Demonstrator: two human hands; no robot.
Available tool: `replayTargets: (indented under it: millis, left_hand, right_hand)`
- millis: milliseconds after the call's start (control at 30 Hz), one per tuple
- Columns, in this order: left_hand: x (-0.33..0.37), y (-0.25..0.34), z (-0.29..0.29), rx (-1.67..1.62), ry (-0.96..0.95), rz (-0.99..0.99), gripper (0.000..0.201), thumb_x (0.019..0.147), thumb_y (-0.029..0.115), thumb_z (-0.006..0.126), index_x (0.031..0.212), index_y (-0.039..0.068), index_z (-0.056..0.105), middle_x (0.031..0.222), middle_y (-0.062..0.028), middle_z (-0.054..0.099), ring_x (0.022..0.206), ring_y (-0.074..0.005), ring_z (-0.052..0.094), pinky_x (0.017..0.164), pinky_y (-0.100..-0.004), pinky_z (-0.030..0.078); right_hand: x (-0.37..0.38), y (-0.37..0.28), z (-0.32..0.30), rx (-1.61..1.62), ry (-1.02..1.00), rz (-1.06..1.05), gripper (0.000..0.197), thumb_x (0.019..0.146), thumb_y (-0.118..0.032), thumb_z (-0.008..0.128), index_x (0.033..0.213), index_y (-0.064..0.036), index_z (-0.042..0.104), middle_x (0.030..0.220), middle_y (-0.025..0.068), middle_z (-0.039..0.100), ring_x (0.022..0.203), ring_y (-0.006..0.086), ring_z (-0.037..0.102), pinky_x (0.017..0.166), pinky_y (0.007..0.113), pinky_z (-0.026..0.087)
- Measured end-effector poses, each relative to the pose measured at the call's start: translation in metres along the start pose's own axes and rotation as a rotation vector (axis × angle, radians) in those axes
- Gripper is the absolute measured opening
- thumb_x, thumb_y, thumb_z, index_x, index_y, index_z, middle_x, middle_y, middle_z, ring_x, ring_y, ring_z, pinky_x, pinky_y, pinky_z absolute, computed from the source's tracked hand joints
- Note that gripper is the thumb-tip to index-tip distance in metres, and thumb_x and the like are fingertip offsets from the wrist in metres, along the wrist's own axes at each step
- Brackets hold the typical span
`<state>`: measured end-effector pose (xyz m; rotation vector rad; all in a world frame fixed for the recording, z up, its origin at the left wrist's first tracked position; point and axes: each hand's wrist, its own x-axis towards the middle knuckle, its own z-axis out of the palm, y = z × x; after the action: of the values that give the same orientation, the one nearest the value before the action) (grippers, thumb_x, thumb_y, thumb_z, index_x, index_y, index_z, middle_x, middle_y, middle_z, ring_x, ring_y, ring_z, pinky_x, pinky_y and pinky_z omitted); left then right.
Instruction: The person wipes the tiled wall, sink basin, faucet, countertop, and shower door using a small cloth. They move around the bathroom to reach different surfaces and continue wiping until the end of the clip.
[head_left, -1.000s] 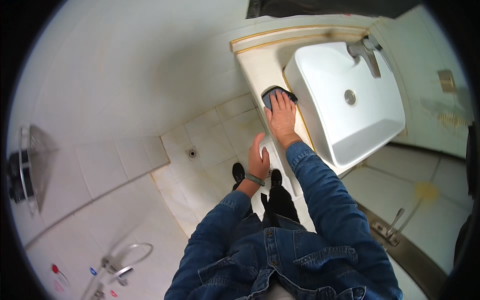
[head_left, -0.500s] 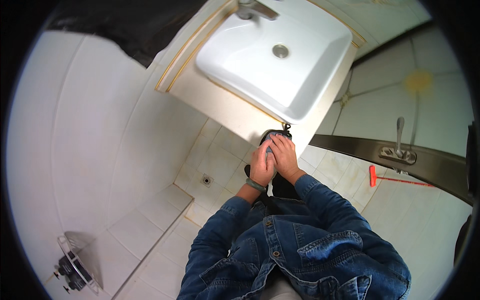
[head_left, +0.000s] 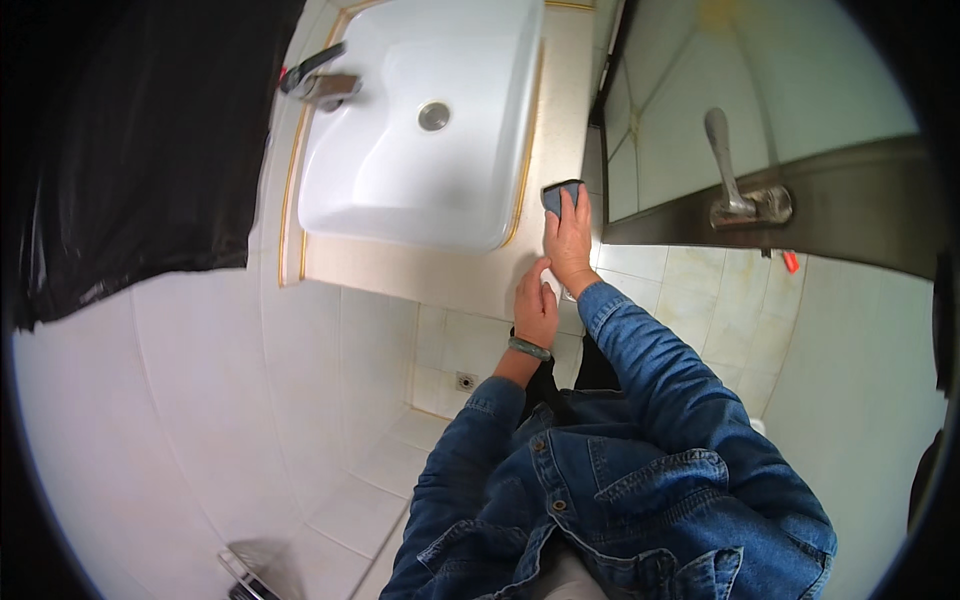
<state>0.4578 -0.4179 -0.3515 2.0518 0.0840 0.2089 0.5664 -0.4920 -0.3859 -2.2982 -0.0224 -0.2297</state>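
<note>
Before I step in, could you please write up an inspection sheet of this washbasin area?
Surface: pale countertop with gold edge lines, bearing a white washbasin and a metal faucet.
Things in use: dark-edged blue-grey pad at the countertop's right edge.
Clutter: small red item below the door handle, mostly hidden.
Hands: right hand has its fingers on the pad; left hand, fingers slightly bent, is near the right wrist, contact unclear.
Cables: nothing seen.
Surroundings: black plastic sheeting at left, metal door handle at right, floor drain below.
</note>
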Motion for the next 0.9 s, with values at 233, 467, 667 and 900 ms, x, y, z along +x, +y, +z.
replayTargets:
  millis: [233,467,667,900]
  left_hand:
    - [0.014,-0.026,-0.025,0.054,-0.180,0.120,0.036,0.091,0.002,0.043,0.126,0.000,0.050,0.126,-0.0181,0.055,0.114,-0.0374,0.053,0.097,-0.0433,0.042]
    - [0.023,-0.042,-0.030,0.176,-0.535,0.391,0.036,0.093,0.008,0.045,0.127,0.001,0.052,0.138,-0.0177,0.049,0.133,-0.0394,0.038,0.108,-0.0488,0.027]
    - [0.026,-0.028,-0.008,0.358,-0.687,0.480,0.044,0.094,0.014,0.043,0.135,0.002,0.047,0.144,-0.0175,0.044,0.139,-0.0386,0.030,0.112,-0.0485,0.020]
    - [0.021,-0.028,-0.007,0.403,-0.607,0.478,0.045,0.097,0.020,0.034,0.134,0.000,0.049,0.142,-0.0166,0.047,0.139,-0.0387,0.030,0.111,-0.0452,0.024]
  right_hand:
    - [-0.094,-0.017,-0.003,0.271,0.091,0.171,0.044,0.089,-0.006,0.056,0.131,0.0015,0.046,0.141,0.0305,0.035,0.125,0.0474,0.040,0.105,0.045,0.037]
    - [-0.172,-0.035,0.005,0.426,0.195,0.379,0.040,0.090,-0.002,0.052,0.130,-0.0001,0.047,0.139,0.0217,0.041,0.125,0.0402,0.043,0.105,0.041,0.037]
    - [-0.179,-0.033,0.019,0.878,0.315,0.582,0.039,0.097,-0.013,0.047,0.134,-0.0004,0.046,0.136,0.0163,0.047,0.124,0.0301,0.047,0.104,0.035,0.037]
    - [-0.169,-0.014,0.021,1.429,0.226,0.729,0.042,0.104,-0.020,0.041,0.140,0.0025,0.041,0.131,0.0103,0.053,0.118,0.0156,0.049,0.102,0.027,0.038]
